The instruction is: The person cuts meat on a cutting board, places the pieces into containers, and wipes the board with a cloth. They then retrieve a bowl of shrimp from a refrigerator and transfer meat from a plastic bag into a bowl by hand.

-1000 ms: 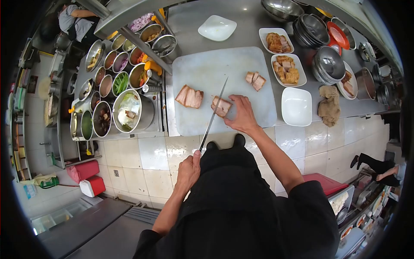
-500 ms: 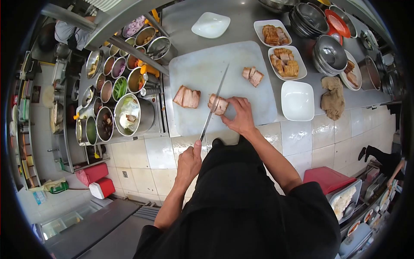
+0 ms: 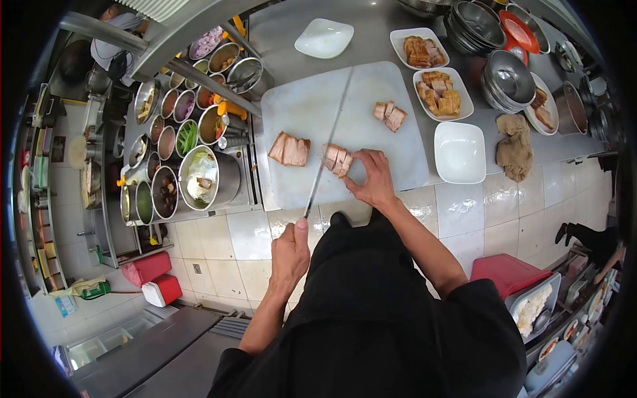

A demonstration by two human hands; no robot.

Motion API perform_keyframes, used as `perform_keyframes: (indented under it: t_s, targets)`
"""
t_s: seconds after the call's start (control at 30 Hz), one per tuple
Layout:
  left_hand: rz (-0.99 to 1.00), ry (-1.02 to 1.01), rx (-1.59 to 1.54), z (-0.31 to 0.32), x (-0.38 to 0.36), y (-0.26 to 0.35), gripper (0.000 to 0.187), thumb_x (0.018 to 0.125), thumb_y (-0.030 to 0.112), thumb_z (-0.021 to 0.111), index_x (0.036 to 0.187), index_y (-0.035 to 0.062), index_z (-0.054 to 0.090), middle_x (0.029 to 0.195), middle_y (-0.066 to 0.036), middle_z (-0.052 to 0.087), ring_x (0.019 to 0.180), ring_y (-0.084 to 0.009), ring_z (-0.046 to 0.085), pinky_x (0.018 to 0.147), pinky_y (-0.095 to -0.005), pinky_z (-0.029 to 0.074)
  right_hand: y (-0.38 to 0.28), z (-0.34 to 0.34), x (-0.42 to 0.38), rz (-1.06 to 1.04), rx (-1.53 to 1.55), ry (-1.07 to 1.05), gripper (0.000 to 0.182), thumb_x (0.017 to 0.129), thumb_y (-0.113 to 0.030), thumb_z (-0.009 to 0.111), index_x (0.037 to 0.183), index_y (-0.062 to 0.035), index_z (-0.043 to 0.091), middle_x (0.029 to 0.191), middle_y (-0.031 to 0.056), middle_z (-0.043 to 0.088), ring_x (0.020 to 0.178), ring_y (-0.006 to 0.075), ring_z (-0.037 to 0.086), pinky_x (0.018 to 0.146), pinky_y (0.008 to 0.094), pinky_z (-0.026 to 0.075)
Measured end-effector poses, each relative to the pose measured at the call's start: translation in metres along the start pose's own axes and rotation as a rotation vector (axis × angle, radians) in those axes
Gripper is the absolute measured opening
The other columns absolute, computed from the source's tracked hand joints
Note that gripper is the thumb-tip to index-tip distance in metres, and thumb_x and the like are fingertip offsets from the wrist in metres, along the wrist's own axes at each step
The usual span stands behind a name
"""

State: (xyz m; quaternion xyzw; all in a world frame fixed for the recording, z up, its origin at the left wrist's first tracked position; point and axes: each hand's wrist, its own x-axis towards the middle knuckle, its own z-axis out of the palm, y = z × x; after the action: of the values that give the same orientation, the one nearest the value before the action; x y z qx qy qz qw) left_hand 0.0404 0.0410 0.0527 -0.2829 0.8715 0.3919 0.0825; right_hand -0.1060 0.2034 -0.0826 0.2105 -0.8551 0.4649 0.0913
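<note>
My left hand (image 3: 290, 255) is wrapped round the handle of a long knife (image 3: 332, 130), whose blade points up and slightly right across the white cutting board (image 3: 305, 99). The blade lies at the left end of the middle piece of roasted meat (image 3: 338, 160), which shows several cuts. My right hand (image 3: 373, 178) pinches that piece at its right end between thumb and fingers. To the left rests a larger meat chunk (image 3: 289, 149). Small cut pieces (image 3: 390, 116) sit at the board's upper right.
Right of the board are a white square dish (image 3: 460, 154), two dishes of meat (image 3: 443, 94) (image 3: 424, 52), stacked metal bowls (image 3: 507, 79) and a brown cloth (image 3: 513, 147). Ingredient containers (image 3: 188, 136) stand left. A white dish (image 3: 324, 38) is behind. Another person (image 3: 594, 245) is at far right.
The knife has shifted slightly left over the middle piece, which now shows more separate slices. My right hand still grips its right end, and the view has shifted a little.
</note>
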Motion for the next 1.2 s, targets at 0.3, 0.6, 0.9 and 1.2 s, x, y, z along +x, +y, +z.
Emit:
perform_keyframes:
  t_s: [0.3,0.6,0.9,1.2]
  targets:
    - [-0.177,-0.142,0.225,0.018,0.024,-0.04,0.075,0.097,0.056,0.034,0.073,-0.0104,0.061,0.079,-0.038,0.059,0.086,-0.0525,0.059,0.078,-0.0536,0.045,-0.002,-0.004,0.004,-0.015,-0.004,-0.023,0.049,0.064,-0.018,0.075,0.108,-0.0064,0.056,0.108,0.0116,0.057,0.105,0.032,0.05,0.092,0.0419,0.04]
    - [-0.203,-0.005,-0.099,-0.007,0.011,-0.041,0.072,0.097,0.058,0.036,0.075,-0.0066,0.06,0.061,-0.017,0.055,0.06,-0.0248,0.054,0.06,-0.0388,0.044,-0.02,0.009,0.046,-0.225,-0.051,-0.17,0.051,0.066,-0.023,0.075,0.112,-0.0078,0.057,0.119,0.0097,0.054,0.113,0.0304,0.047,0.094,0.0424,0.038]
    - [-0.333,0.03,-0.296,-0.004,-0.013,-0.065,0.071,0.096,0.058,0.037,0.066,-0.0035,0.056,0.051,-0.004,0.046,0.047,-0.0109,0.044,0.047,-0.0294,0.037,-0.001,0.028,0.072,-0.493,-0.122,-0.562,0.045,0.068,-0.028,0.073,0.107,-0.0088,0.06,0.117,0.0075,0.054,0.112,0.0251,0.047,0.093,0.0403,0.037]
    - [-0.433,-0.005,-0.412,0.008,-0.031,-0.086,0.069,0.095,0.059,0.041,0.065,-0.0013,0.056,0.053,-0.002,0.046,0.046,-0.0093,0.044,0.045,-0.0275,0.035,0.0,0.028,0.048,-0.491,-0.309,-0.349,0.023,0.078,-0.022,0.063,0.097,-0.0092,0.061,0.108,0.008,0.054,0.109,0.0267,0.047,0.092,0.0394,0.037]
